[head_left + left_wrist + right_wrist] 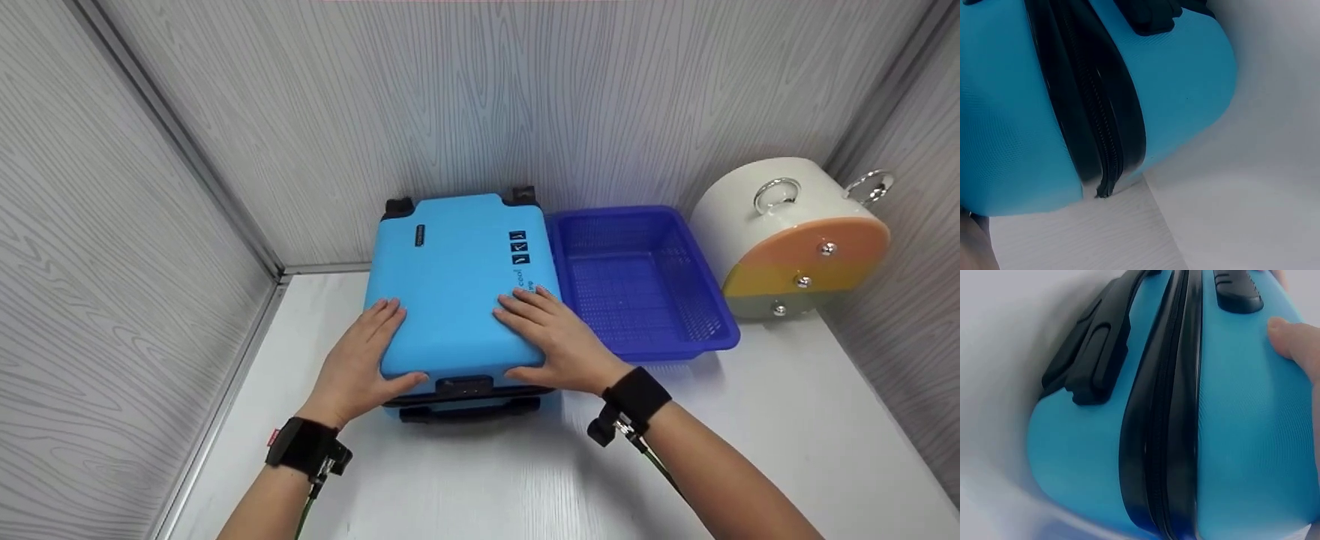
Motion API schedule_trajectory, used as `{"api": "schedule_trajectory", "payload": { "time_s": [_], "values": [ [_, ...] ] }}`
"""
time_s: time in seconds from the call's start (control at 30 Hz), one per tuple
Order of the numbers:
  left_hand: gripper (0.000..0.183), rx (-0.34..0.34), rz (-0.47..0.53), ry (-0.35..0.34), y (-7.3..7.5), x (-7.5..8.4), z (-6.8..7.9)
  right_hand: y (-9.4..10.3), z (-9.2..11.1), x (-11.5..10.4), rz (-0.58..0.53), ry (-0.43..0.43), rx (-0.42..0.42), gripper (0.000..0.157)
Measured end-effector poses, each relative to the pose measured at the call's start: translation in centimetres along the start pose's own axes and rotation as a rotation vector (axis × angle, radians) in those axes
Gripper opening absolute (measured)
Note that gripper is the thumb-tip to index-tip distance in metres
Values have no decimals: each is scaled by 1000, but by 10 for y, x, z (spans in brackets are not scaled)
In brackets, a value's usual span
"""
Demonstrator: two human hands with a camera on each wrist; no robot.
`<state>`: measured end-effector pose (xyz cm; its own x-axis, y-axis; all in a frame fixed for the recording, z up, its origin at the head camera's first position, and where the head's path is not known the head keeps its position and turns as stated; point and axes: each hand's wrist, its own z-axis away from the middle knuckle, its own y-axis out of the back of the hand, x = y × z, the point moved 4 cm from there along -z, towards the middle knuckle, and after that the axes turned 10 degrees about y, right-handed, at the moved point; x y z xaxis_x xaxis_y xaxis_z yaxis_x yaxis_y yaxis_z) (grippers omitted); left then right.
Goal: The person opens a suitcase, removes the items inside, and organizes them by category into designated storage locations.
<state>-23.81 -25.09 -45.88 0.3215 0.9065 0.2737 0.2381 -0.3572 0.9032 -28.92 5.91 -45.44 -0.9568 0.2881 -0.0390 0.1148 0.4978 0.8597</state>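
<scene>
A small light-blue suitcase lies flat on the table, its black wheels toward the back wall and its black carry handle facing the person. My left hand rests on its near left corner, fingers on the lid and thumb along the front edge. On the near right corner lies my right hand, fingers spread over the lid, thumb by the black lock. In the right wrist view the zipper runs closed between black trim bands, and the thumb touches the blue shell.
A blue plastic basket stands right beside the suitcase. Farther right is a cream rounded box with a striped orange, yellow and green front, silver knobs and ring handles. Wood-grain panels wall the white table at the back and sides.
</scene>
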Motion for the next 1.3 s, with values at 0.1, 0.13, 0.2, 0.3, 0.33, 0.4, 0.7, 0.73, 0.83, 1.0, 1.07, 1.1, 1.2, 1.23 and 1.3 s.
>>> {"api": "schedule_trajectory", "payload": {
  "time_s": [0.1, 0.13, 0.2, 0.3, 0.33, 0.4, 0.7, 0.73, 0.83, 1.0, 1.07, 1.1, 1.2, 1.23, 1.3],
  "values": [
    [101, 28, -40, -7, 2, 6, 10, 2, 1, 0, -17, 30, -28, 90],
    [100, 39, -55, -11, 2, 8, 13, 3, 2, 0, -23, 39, -39, 89],
    [99, 56, -85, -19, 3, 13, 19, 4, 4, 1, -32, 54, -60, 88],
    [95, 82, -115, -36, 6, 18, 27, 6, 5, 3, -40, 66, -102, 87],
    [93, 94, -118, -45, 7, 19, 30, 7, 5, 3, -41, 69, -119, 87],
    [88, 121, -112, -67, 9, 20, 35, 8, 5, 5, -36, 76, -154, 87],
    [71, 242, -64, -186, 13, 22, 51, 17, 9, 16, 4, 112, -208, 84],
    [71, 243, -66, -193, 13, 22, 52, 17, 9, 18, 7, 110, -211, 84],
    [70, 247, -71, -214, 12, 23, 53, 18, 9, 22, 22, 101, -214, 83],
    [66, 271, -32, -256, 12, 22, 53, 19, 11, 29, 51, 87, -193, 81],
    [62, 279, -6, -269, 14, 19, 52, 18, 11, 32, 66, 87, -176, 81],
    [61, 281, 8, -272, 15, 16, 51, 18, 12, 33, 74, 87, -168, 81],
    [57, 272, 29, -241, 21, 0, 43, 18, 12, 37, 107, 81, -135, 80],
    [56, 265, 27, -211, 23, -8, 40, 18, 13, 38, 122, 77, -123, 80],
    [59, 237, 19, -128, 26, -25, 32, 18, 13, 41, 152, 59, -102, 80]
  ]
}}
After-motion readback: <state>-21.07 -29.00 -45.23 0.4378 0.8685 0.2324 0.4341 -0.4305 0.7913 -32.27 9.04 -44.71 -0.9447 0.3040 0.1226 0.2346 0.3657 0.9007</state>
